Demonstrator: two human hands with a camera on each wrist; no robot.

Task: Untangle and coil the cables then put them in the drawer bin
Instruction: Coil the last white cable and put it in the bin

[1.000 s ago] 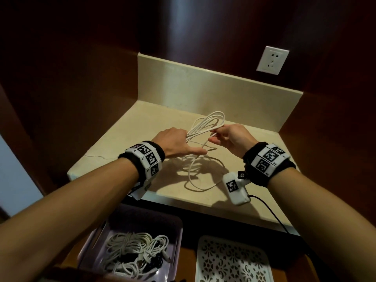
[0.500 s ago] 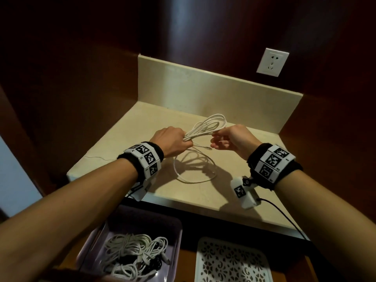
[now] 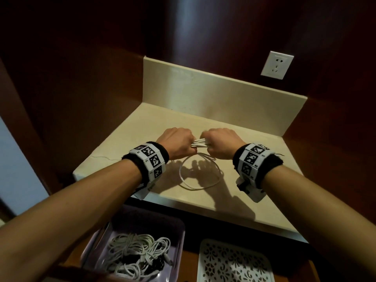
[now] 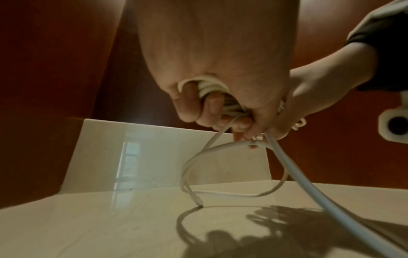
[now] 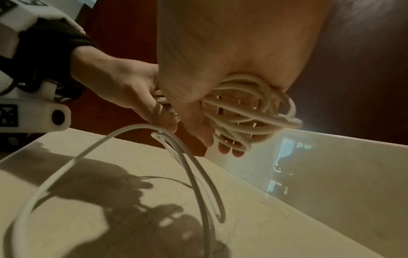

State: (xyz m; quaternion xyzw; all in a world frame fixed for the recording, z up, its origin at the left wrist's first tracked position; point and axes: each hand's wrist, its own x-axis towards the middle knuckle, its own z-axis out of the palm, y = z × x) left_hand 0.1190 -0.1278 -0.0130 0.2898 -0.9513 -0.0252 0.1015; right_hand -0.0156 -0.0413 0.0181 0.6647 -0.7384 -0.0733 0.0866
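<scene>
A white cable (image 3: 199, 143) is bundled into several loops between my two fists above the beige counter (image 3: 254, 180). My left hand (image 3: 179, 142) grips one end of the bundle (image 4: 212, 90), fingers curled round it. My right hand (image 3: 220, 142) grips the other end, where the loops (image 5: 249, 115) stick out past the fingers. A loose tail of the cable (image 3: 200, 174) hangs below the hands in a ring on the counter, its plug end (image 4: 197, 201) touching the surface. A purple drawer bin (image 3: 177, 226) below the counter holds several coiled cables (image 3: 138, 253).
A white patterned tray (image 3: 234, 263) sits in the drawer right of the bin. The counter has a raised back wall (image 3: 213, 94) and dark wooden walls on both sides. A white wall socket (image 3: 276, 65) is at the upper right.
Both hands have come together and closed into fists on the cable bundle. The long loops that stuck out behind the hands are now gathered inside the grip, and the ring on the counter shifted right.
</scene>
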